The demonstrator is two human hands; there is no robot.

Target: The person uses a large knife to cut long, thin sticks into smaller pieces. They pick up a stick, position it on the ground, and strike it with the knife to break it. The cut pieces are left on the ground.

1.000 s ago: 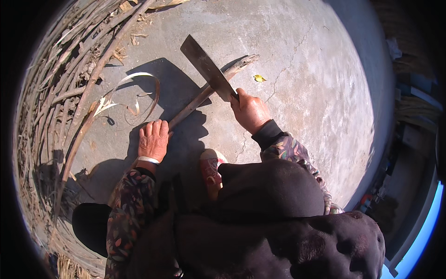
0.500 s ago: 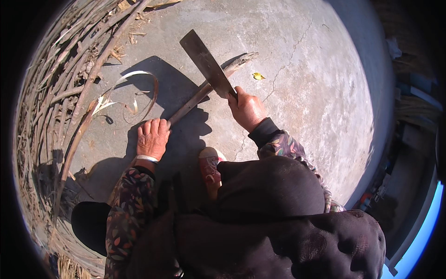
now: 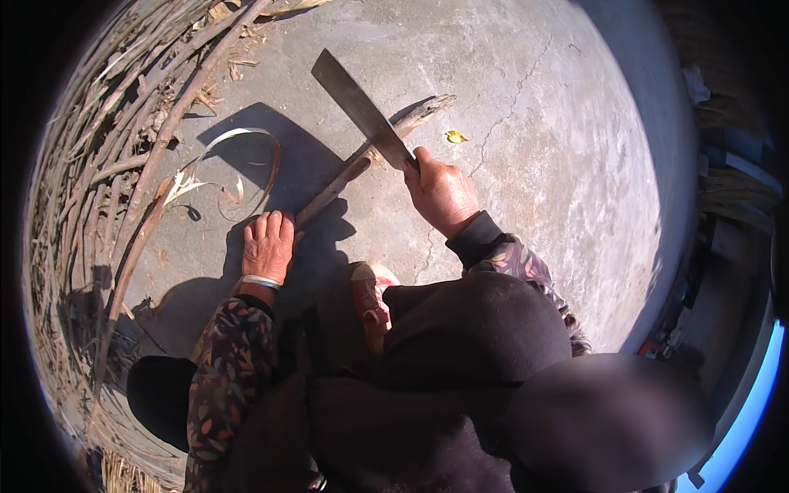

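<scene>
In my right hand (image 3: 445,195) is the handle of a cleaver (image 3: 362,103) with a long, dark rectangular blade. The blade slants up and to the left, crossing over a wooden stick (image 3: 327,195). Whether the blade touches the wood I cannot tell. My left hand (image 3: 269,246), a pale band at its wrist, is closed over the near part of the stick, fingers pointing away from me. From there the stick runs up and right to a rough, pale far end. A peeled strip of bark (image 3: 271,152) curls on the ground beyond my left hand.
A heap of thin branches (image 3: 107,164) fills the left side. A small yellow leaf (image 3: 457,136) lies right of the cleaver on the cracked concrete ground (image 3: 567,189). My red and white shoe (image 3: 370,296) is between my arms. Dark clutter lines the right edge.
The cleaver's tip has swung slightly left, and its blade shows narrower. My right hand has shifted a little to the right. My left hand has barely moved.
</scene>
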